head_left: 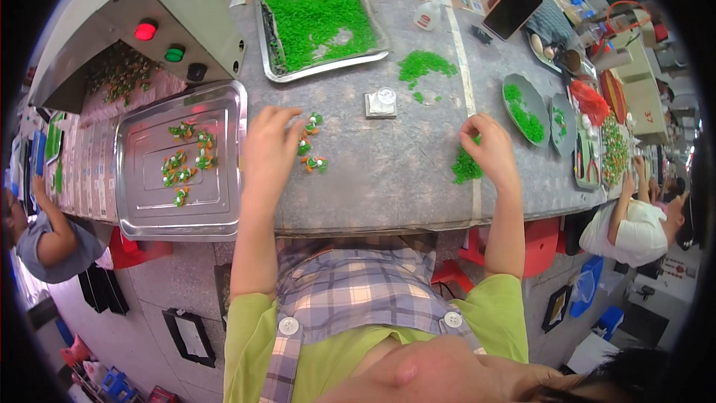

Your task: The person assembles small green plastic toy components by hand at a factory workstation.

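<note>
My left hand (269,143) is over the table beside a few small green, orange and white pieces (315,165). Its fingers reach to the right, the thumb a little apart from them, and I see nothing held. My right hand (489,151) is curled with thumb and fingertips together, just above a small heap of green bits (467,169). Anything pinched there is too small to make out. Between the hands, farther back, a small round white dish (385,97) rests on a square block. More green bits (425,66) lie scattered behind it.
Left of my left hand, a metal tray (128,172) holds several finished-looking coloured pieces. Behind it stands a metal machine (160,19) with lit buttons. A tray of green bits (321,11) sits at the back. Grey oval dishes (531,88) and a phone (513,9) are at right.
</note>
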`<act>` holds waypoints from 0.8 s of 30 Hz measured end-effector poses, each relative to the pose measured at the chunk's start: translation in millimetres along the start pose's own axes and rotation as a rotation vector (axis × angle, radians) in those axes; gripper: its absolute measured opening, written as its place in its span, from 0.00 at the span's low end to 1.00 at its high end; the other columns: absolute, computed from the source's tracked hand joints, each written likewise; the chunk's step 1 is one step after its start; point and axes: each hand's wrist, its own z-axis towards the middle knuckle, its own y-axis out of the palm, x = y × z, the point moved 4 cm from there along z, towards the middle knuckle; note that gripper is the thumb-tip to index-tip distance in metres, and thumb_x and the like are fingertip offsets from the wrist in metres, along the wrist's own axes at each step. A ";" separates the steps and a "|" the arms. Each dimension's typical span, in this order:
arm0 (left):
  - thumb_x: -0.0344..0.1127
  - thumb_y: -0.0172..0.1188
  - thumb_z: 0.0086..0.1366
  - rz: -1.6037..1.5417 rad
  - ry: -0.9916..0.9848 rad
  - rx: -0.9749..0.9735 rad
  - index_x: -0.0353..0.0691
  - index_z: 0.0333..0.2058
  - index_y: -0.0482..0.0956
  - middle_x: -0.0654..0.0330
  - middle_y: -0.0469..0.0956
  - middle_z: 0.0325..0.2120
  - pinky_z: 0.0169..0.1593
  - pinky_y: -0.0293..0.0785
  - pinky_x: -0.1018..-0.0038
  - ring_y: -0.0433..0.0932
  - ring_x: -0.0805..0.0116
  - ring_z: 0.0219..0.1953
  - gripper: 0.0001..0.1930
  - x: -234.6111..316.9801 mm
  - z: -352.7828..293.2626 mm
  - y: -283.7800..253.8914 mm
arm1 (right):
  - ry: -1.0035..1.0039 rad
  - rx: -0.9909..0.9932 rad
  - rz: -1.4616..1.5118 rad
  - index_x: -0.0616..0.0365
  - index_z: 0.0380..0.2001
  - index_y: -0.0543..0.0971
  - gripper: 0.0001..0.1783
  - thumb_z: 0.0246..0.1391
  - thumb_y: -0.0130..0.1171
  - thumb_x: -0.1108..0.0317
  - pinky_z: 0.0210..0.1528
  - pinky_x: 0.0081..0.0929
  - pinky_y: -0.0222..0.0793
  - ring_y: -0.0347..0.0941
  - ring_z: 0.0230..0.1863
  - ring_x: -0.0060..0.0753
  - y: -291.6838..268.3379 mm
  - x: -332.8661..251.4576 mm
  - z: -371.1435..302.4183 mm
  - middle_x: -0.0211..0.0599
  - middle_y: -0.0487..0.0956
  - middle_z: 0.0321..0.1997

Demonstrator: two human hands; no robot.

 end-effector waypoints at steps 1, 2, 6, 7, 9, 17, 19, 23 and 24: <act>0.32 0.57 0.49 0.004 -0.007 0.006 0.40 0.32 0.75 0.58 0.71 0.27 0.35 0.66 0.70 0.70 0.61 0.31 0.09 2.4 2.7 6.1 | -0.009 -0.004 0.002 0.60 0.19 0.71 0.04 0.37 0.55 0.72 0.32 0.30 0.64 0.70 0.28 0.36 -2.6 -7.2 -1.3 0.37 0.72 0.22; 0.33 0.57 0.49 0.061 0.018 -0.004 0.41 0.32 0.75 0.58 0.70 0.26 0.36 0.66 0.69 0.70 0.60 0.32 0.10 6.3 5.1 11.7 | 0.051 -0.010 0.144 0.60 0.19 0.71 0.04 0.38 0.55 0.72 0.30 0.26 0.64 0.71 0.26 0.32 -3.7 -12.4 -2.4 0.36 0.73 0.21; 0.34 0.57 0.49 0.142 0.004 -0.093 0.41 0.32 0.73 0.58 0.70 0.24 0.37 0.66 0.68 0.69 0.60 0.32 0.10 3.4 6.5 27.5 | 0.078 -0.008 0.430 0.61 0.21 0.70 0.04 0.41 0.54 0.72 0.26 0.18 0.64 0.72 0.23 0.23 11.0 -23.4 -7.7 0.33 0.74 0.18; 0.34 0.57 0.49 0.140 0.009 -0.096 0.41 0.32 0.73 0.58 0.70 0.24 0.37 0.66 0.68 0.69 0.60 0.32 0.10 4.5 7.6 28.2 | 0.081 -0.003 0.496 0.60 0.24 0.72 0.04 0.41 0.55 0.72 0.26 0.16 0.63 0.71 0.24 0.19 17.8 -21.2 -7.8 0.30 0.75 0.19; 0.33 0.57 0.49 0.100 0.039 -0.123 0.39 0.30 0.72 0.59 0.70 0.22 0.34 0.66 0.70 0.70 0.62 0.29 0.09 8.5 10.1 27.9 | 0.110 -0.018 0.599 0.61 0.26 0.73 0.05 0.42 0.55 0.73 0.27 0.16 0.64 0.71 0.25 0.18 22.9 -21.5 -9.3 0.30 0.75 0.21; 0.33 0.56 0.51 -0.500 -0.180 -0.360 0.38 0.31 0.70 0.60 0.71 0.21 0.28 0.66 0.74 0.70 0.68 0.23 0.09 46.0 -0.3 32.1 | 0.083 -0.241 1.272 0.65 0.31 0.73 0.06 0.47 0.52 0.77 0.36 0.17 0.67 0.72 0.31 0.22 44.4 -67.3 3.2 0.34 0.76 0.28; 0.33 0.56 0.51 -0.521 -0.131 -0.421 0.38 0.30 0.71 0.60 0.72 0.22 0.28 0.66 0.74 0.71 0.68 0.24 0.08 57.0 -3.5 40.7 | 0.070 -0.227 1.244 0.64 0.31 0.73 0.06 0.47 0.52 0.77 0.36 0.18 0.67 0.72 0.32 0.22 49.7 -68.6 2.8 0.33 0.75 0.28; 0.30 0.55 0.51 -0.495 0.120 -0.322 0.39 0.28 0.73 0.59 0.72 0.22 0.29 0.67 0.72 0.72 0.64 0.25 0.04 68.1 -2.2 44.1 | -0.047 -0.156 0.928 0.64 0.31 0.71 0.06 0.46 0.52 0.77 0.36 0.17 0.67 0.72 0.32 0.21 46.8 -75.7 1.7 0.33 0.75 0.29; 0.30 0.54 0.50 -0.425 0.192 -0.299 0.40 0.27 0.73 0.59 0.72 0.22 0.29 0.67 0.71 0.72 0.62 0.26 0.03 70.2 -1.8 43.9 | -0.043 -0.155 0.925 0.64 0.31 0.71 0.06 0.46 0.52 0.77 0.36 0.17 0.67 0.72 0.32 0.21 44.8 -78.0 1.4 0.33 0.75 0.29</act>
